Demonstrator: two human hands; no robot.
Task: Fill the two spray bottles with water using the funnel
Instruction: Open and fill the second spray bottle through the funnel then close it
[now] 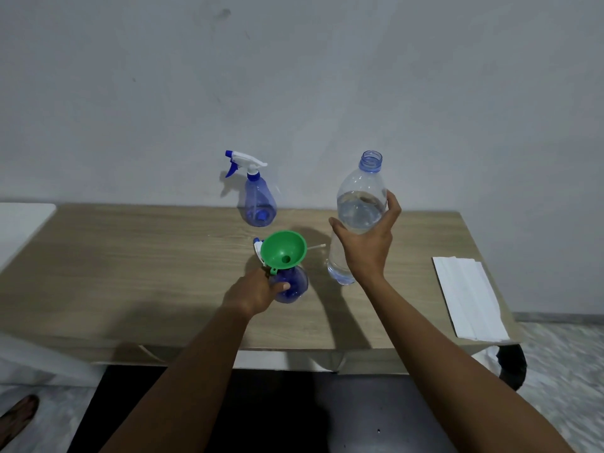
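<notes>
A green funnel (283,250) sits in the neck of a blue spray bottle (292,286) near the middle of the wooden table (130,273). My left hand (258,291) grips that bottle's body. Its white-and-blue spray head (258,248) lies on the table just behind the funnel, with its dip tube (316,247) poking out to the right. My right hand (367,243) holds a large clear water bottle (359,204), uncapped, upright and partly filled. A second blue spray bottle (258,201) stands at the back by the wall with its trigger head on.
Folded white paper towels (467,295) lie near the table's right edge. A white surface (23,227) adjoins the table on the left. A dark chair seat (376,416) is below the front edge. A grey wall runs right behind the table.
</notes>
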